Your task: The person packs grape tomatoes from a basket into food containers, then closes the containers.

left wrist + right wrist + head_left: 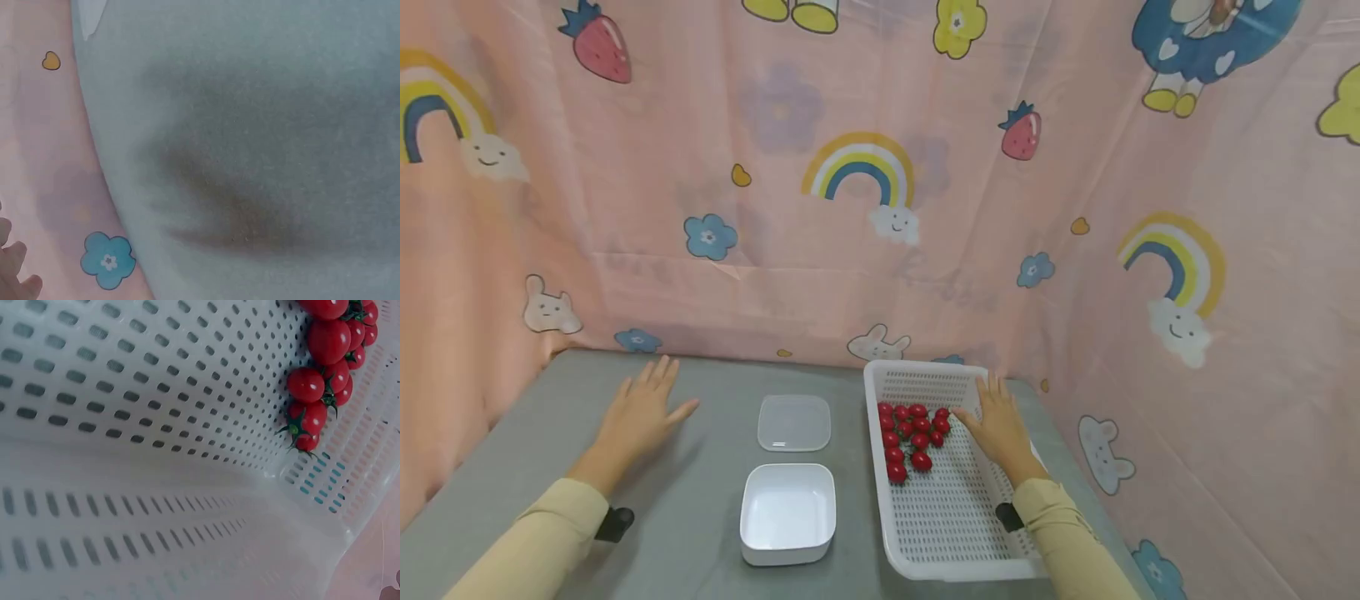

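Observation:
My left hand (638,417) hovers over the left side of the table, fingers straight and spread, holding nothing. Its fingertips (14,265) show at the lower left of the left wrist view. Above the right part of a white perforated basket (917,570) is my right hand (997,423), fingers extended, also holding nothing. Several red cherry tomatoes (920,440), some with green stems, lie in the basket's far left part, just left of the right thumb. Between the hands stands a white square container (787,512), its inside bare. A translucent lid (793,423) lies flat behind it.
The grey tabletop (700,500) carries everything. A pink patterned curtain (820,292) hangs along the table's back edge and closes in both sides. The basket's raised rim (874,433) runs to the right of the lid and container. Each wrist wears a black camera (615,524).

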